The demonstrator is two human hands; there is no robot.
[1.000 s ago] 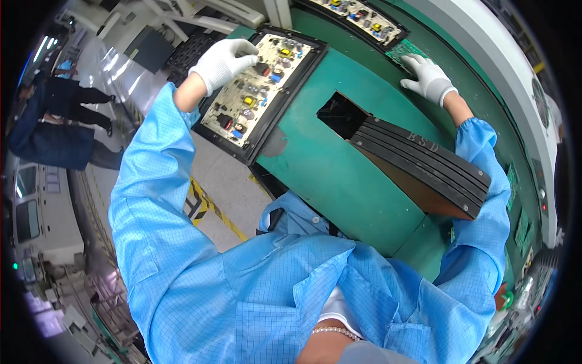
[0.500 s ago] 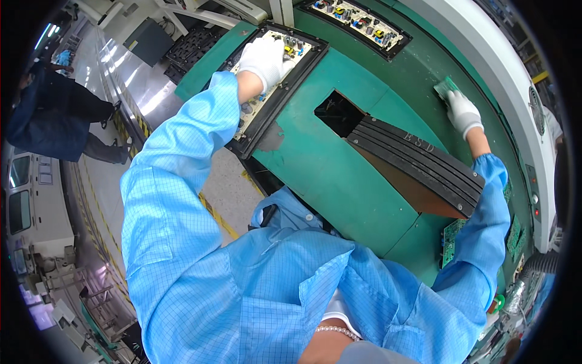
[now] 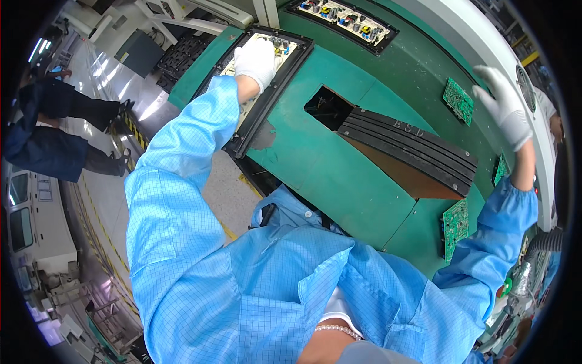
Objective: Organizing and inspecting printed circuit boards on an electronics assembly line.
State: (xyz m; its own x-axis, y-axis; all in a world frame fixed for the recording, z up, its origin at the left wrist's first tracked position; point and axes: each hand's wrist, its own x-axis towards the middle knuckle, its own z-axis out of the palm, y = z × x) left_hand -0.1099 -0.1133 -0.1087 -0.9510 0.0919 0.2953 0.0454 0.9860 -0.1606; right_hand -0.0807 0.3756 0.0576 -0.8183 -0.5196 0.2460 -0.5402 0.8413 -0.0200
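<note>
I see the left hand (image 3: 256,62), in a white knitted glove, over a component-studded cream circuit board (image 3: 284,53) in a rectangular black frame (image 3: 276,97); its fingertips are hidden, so I cannot tell whether they grip. To its right lies a second framed board (image 3: 345,25), and farther right the gloved right hand (image 3: 504,106) has its fingers spread beside the uppermost of three visible green circuit boards (image 3: 458,101).

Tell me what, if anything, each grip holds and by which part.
The right grip holds nothing, open beside a green circuit board. The left grip is over the cream circuit board; whether it holds anything cannot be told.
</note>
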